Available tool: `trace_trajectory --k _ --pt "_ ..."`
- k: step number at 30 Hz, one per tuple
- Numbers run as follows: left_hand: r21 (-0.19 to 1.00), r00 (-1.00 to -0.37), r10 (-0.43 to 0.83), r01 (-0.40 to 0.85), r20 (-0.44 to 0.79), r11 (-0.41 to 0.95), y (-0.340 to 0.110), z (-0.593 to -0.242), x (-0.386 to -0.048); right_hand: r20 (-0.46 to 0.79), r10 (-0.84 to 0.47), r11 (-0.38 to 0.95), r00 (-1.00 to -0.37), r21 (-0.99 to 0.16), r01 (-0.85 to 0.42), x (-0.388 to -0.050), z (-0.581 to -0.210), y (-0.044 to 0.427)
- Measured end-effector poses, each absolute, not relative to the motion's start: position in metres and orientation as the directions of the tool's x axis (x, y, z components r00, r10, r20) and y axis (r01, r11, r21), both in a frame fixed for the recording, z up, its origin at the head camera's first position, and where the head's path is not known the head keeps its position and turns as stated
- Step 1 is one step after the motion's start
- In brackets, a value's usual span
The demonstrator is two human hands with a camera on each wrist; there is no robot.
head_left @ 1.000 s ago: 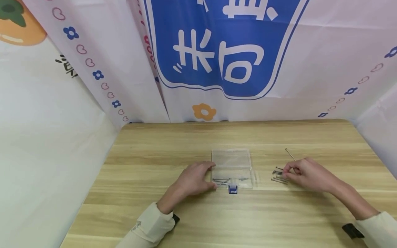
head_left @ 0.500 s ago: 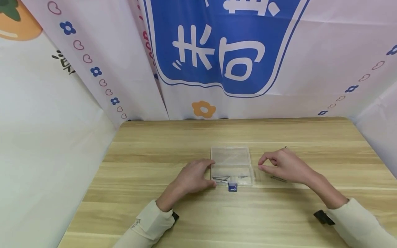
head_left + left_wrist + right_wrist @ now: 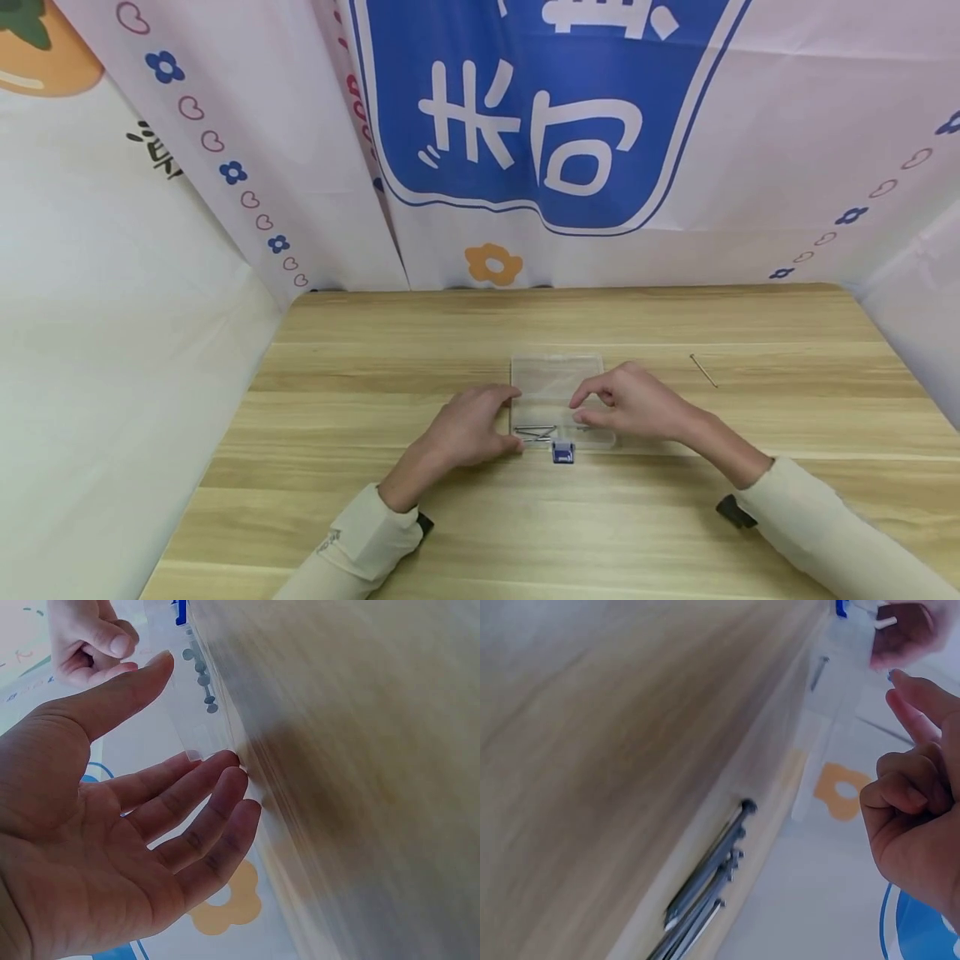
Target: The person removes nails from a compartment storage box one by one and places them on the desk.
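Note:
A clear plastic box (image 3: 557, 375) lies with its lid folded back and a blue tab (image 3: 563, 452) at its front. Several nails (image 3: 536, 432) rest inside at the left, and another nail (image 3: 339, 673) cannot be matched there; my left hand (image 3: 465, 425) spreads thumb and fingers along the left side. Over the right part, my right hand (image 3: 633, 402) brings thumb and index close together. Its other fingers (image 3: 904, 791) curl in. A tiny dark spot shows at the fingertip in the right wrist view, too small to tell whether a nail is held.
A single nail (image 3: 703, 371) lies farther back on the wooden table (image 3: 375, 342). In the right wrist view a loose pile of nails (image 3: 709, 877) lies beneath the right arm; the head view hides it. Printed cloth (image 3: 675, 258) hangs behind the table.
My right hand has moved left from the nail pile to above the box, and its thumb and index look slightly more apart. The left hand has stayed at the box.

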State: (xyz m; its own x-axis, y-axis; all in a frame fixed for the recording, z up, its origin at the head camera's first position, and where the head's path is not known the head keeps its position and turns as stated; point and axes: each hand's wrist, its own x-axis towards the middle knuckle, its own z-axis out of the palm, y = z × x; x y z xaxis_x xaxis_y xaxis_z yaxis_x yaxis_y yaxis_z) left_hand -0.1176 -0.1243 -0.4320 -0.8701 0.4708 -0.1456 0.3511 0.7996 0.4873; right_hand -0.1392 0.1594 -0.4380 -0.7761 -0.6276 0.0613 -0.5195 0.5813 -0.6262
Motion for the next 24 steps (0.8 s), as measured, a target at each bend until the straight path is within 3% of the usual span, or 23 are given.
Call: trace_trajectory --k 7,24 --pt "0.481 -0.872 0.466 0.348 -0.15 0.805 -0.125 -0.431 -0.118 0.062 -0.698 0.534 -0.713 -0.618 -0.577 -0.142 -0.44 0.142" --pt "0.47 -0.872 0.469 0.357 -0.144 0.807 -0.125 -0.433 -0.119 0.045 -0.723 0.513 -0.689 -0.633 -0.58 -0.145 -0.448 0.122"
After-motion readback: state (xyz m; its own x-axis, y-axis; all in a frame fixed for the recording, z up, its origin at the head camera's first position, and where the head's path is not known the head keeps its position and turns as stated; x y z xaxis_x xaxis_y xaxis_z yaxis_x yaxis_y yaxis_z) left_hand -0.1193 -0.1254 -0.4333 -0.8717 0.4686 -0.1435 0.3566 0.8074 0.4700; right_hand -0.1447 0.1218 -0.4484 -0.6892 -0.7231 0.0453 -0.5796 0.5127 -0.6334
